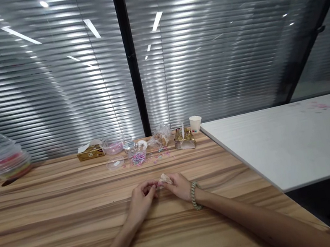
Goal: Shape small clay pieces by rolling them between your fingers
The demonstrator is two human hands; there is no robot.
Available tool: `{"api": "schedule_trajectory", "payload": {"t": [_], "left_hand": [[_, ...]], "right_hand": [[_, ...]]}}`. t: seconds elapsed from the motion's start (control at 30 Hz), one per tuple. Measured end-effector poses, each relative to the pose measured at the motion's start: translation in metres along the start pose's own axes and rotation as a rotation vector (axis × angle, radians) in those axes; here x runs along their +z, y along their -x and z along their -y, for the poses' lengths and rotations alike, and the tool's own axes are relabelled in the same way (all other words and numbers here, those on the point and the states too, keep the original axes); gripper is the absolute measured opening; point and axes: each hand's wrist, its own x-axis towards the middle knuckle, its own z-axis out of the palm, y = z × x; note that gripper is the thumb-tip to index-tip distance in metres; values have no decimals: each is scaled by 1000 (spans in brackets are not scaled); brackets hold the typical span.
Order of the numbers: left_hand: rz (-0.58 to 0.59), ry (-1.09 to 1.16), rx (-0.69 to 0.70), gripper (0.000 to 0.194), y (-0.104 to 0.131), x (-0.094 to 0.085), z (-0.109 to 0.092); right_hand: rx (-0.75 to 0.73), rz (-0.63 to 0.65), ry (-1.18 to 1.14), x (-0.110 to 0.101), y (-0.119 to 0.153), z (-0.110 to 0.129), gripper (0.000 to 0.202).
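Both of my hands meet over the middle of the wood-grain table point(71, 208). My right hand point(178, 186), with a beaded band at the wrist, has its fingers closed on a crumpled whitish tissue point(165, 179). Between the hands shows a small pink piece point(159, 184). My left hand point(144, 195) pinches at the left end of this pink piece, thumb and forefinger together. The piece is too small to make out clearly.
Along the window side are a gold tissue box point(91, 152), clear tubs point(113, 146) of small pink and purple pieces, a lid point(115, 163), a gold packet point(184, 139) and a paper cup point(196, 123). Stacked plastic containers point(5, 160) stand left; a white table point(290, 144) adjoins right.
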Motion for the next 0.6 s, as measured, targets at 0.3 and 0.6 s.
{"api": "schedule_trajectory", "payload": {"t": [0.3, 0.6], "left_hand": [[31, -4, 34, 32, 2, 2, -7], [12, 21, 31, 27, 0, 2, 2]], "right_hand": [[-23, 1, 40, -1, 1, 0, 22], [-59, 19, 91, 1, 1, -1, 15]]}}
